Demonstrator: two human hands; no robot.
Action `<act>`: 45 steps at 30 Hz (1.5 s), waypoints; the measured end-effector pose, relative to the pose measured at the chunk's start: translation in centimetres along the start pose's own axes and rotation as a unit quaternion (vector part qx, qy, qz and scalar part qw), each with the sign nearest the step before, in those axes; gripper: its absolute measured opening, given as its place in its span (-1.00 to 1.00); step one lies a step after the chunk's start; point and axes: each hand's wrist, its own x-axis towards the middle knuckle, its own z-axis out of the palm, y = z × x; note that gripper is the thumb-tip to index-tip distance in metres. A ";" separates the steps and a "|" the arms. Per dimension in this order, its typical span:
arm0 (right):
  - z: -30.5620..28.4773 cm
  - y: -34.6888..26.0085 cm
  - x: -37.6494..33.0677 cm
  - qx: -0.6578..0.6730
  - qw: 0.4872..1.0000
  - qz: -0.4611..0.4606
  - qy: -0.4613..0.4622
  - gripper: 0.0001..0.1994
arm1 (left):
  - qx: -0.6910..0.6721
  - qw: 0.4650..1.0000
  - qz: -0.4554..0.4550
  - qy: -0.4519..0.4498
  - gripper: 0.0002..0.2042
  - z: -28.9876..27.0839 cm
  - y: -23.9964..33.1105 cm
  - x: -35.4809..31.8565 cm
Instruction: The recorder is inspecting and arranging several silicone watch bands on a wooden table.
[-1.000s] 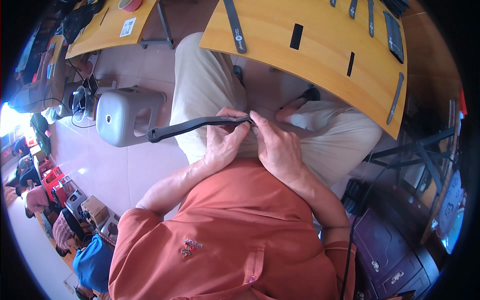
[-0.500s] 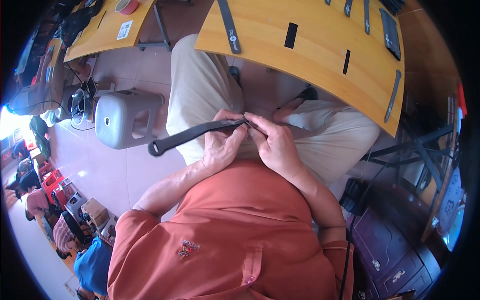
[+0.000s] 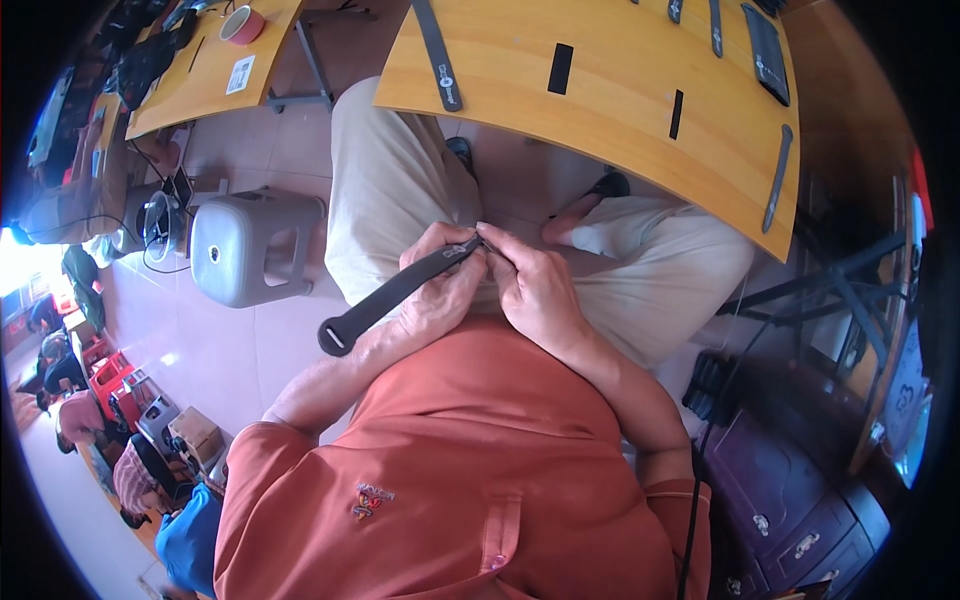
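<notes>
A dark grey strap (image 3: pixel 390 294) with a slotted, rounded end is held above my lap. My left hand (image 3: pixel 440 285) is closed on it, the strap running over the fingers with its slotted end hanging past my left wrist. My right hand (image 3: pixel 535 285) pinches the strap's other end, its fingertips meeting those of my left hand. What exactly lies between the fingertips is hidden. On the wooden table (image 3: pixel 620 105) ahead lie similar straps, one long strap (image 3: pixel 437 60) at the left and another strap (image 3: pixel 778 180) near the right edge.
Two short black strips (image 3: pixel 561 68) and a flat dark pouch (image 3: pixel 765 58) lie on the table. A grey plastic stool (image 3: pixel 250 247) stands to the left. Beyond it is a second table with a pink bowl (image 3: pixel 242 25). Purple drawers (image 3: pixel 770 500) stand at lower right. Other people sit at far left.
The strap's slotted end has swung down and toward me, closer to my left forearm. Both hands stay together with their fingertips at the strap's other end. The view has shifted slightly.
</notes>
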 end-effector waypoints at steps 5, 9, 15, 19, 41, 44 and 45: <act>-1.1 -1.5 -0.1 -0.136 0.990 -0.004 -0.027 -0.57 | 0.068 0.994 0.082 -0.010 -0.85 -0.1 0.6 0.6; -1.5 -0.9 -0.2 -0.162 0.985 -0.003 -0.055 -0.58 | 0.046 0.994 0.094 -0.012 -0.85 0.0 0.1 0.5; -2.2 -0.6 -0.4 -0.088 0.995 -0.043 -0.011 -0.61 | -0.011 0.998 -0.024 -0.054 -0.73 0.1 2.3 0.0; -3.7 -1.4 -0.7 -0.077 0.996 -0.044 -0.021 -0.65 | 0.068 0.990 -0.025 -0.119 -0.68 -0.4 2.2 0.2; -8.5 -1.9 0.7 -0.032 0.970 0.040 -0.238 -0.70 | 0.063 0.940 -0.029 -0.336 -0.72 -1.7 3.8 2.0; -8.5 -2.0 0.5 -0.056 0.968 0.057 -0.238 -0.70 | 0.063 0.954 -0.018 -0.293 -0.73 -0.9 4.0 1.4; -8.4 -1.8 0.4 -0.061 0.968 0.052 -0.238 -0.69 | 0.067 0.956 -0.031 -0.282 -0.73 -0.9 4.1 1.4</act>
